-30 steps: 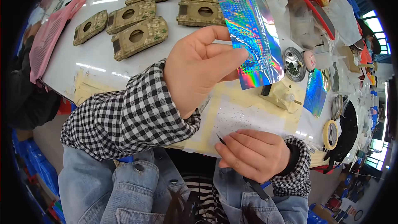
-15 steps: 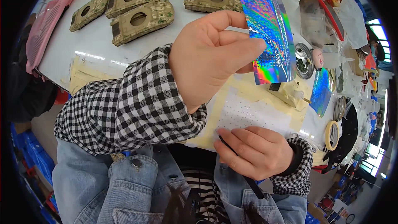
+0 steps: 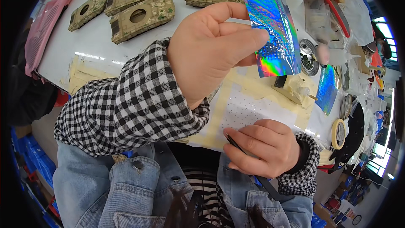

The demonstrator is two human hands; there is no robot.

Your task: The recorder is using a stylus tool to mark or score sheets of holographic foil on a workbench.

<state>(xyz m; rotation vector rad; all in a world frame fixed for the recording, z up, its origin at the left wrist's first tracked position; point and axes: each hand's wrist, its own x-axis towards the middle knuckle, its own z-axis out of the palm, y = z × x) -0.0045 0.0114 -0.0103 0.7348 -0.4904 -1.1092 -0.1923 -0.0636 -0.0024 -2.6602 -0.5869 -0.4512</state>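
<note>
Two hands over a white table, both occupied. Nearest, the right hand: fingers curled closed around a thin black tool, its end just clear of the fingertips. Compared with a second ago, this hand covers more of the lower edge of the dotted paper. Left hand pinches the left edge of a shiny rainbow sheet, thumb in front; sheet upright in the air, held as before, though sheet and table sit higher in view.

Right of the paper: a yellow taped block with a peg, and a tape roll. A second shiny sheet lies nearby. Beyond, a round metal tin holds small dark green bits. Farther right, a clear bag; contents unclear.

Far side: several camouflage toy tank bodies. Far left, a pink basket; inside not readable.
</note>
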